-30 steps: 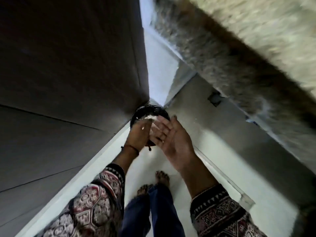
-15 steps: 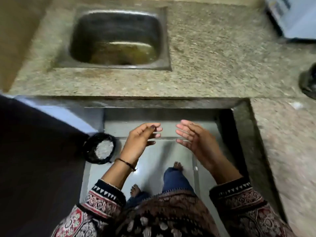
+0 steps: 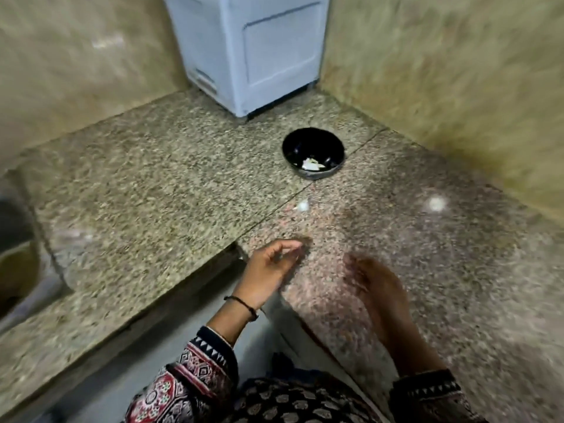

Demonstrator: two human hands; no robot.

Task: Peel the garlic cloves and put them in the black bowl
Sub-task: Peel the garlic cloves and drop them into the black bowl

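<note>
The black bowl (image 3: 313,152) stands on the speckled granite counter (image 3: 171,184) near the corner, with a few pale garlic pieces lying in its bottom. One white garlic bit (image 3: 302,206) lies on the counter in front of the bowl. My left hand (image 3: 268,270) hovers over the counter's inner corner, fingers loosely extended, holding nothing. My right hand (image 3: 375,285) is blurred by motion just to its right, above the counter, fingers relaxed and holding nothing I can make out. Both hands are well short of the bowl.
A white appliance (image 3: 253,47) stands in the corner behind the bowl, against beige walls. The steel sink (image 3: 15,257) edge shows at far left. A bright light reflection (image 3: 436,204) sits on the right counter. The floor gap lies below my hands.
The view has swung from the floor bin with peels, past the sink, to the counter corner with the bowl. Both hands stay held out in front and hold nothing.
</note>
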